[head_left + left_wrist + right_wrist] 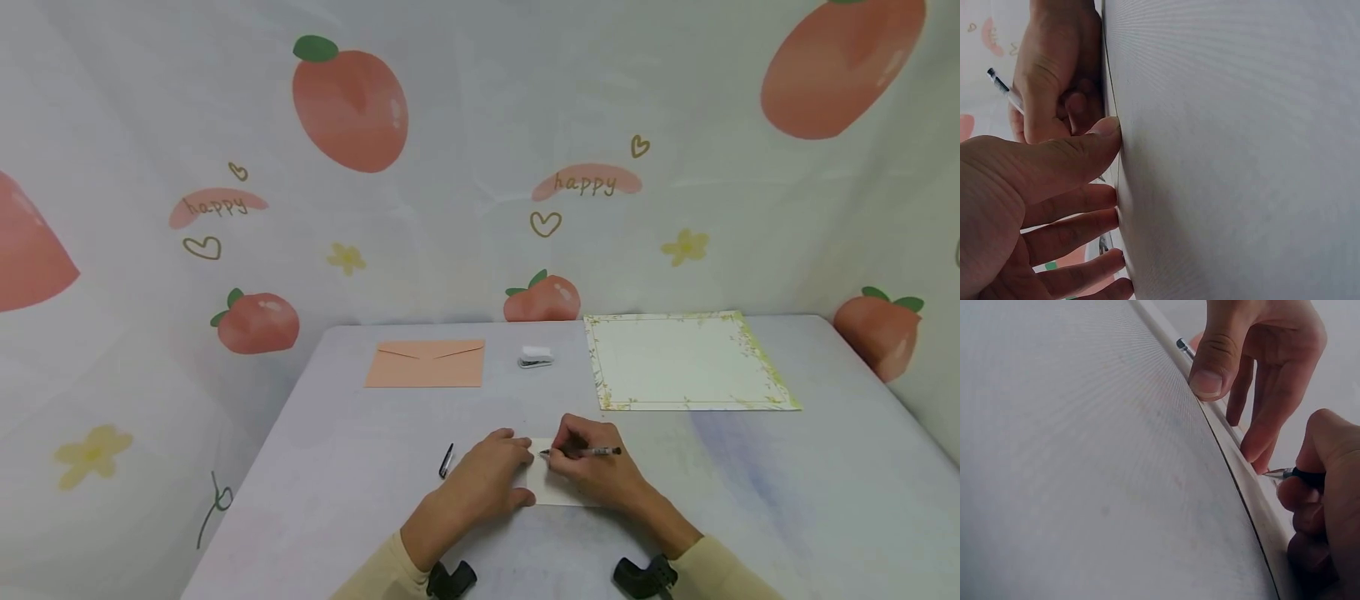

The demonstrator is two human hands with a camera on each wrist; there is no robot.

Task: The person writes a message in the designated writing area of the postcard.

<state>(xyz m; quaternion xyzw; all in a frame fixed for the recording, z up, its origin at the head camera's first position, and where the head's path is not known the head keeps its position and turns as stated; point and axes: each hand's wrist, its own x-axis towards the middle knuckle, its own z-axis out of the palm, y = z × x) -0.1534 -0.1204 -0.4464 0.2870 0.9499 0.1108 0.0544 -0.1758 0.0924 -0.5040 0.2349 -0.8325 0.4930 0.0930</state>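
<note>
Left hand (pixel 487 477) presses spread, straight fingers on a small white paper card (pixel 558 492) lying near the pale grey counter's (pixel 337 467) front edge, right hand (pixel 592 467) pinching a slim black-tipped pen (pixel 581 452) with its tip on the card.

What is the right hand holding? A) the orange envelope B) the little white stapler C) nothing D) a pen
D: the right hand grips a pen, tip over the small white card, while the envelope lies far back on the table.
</note>
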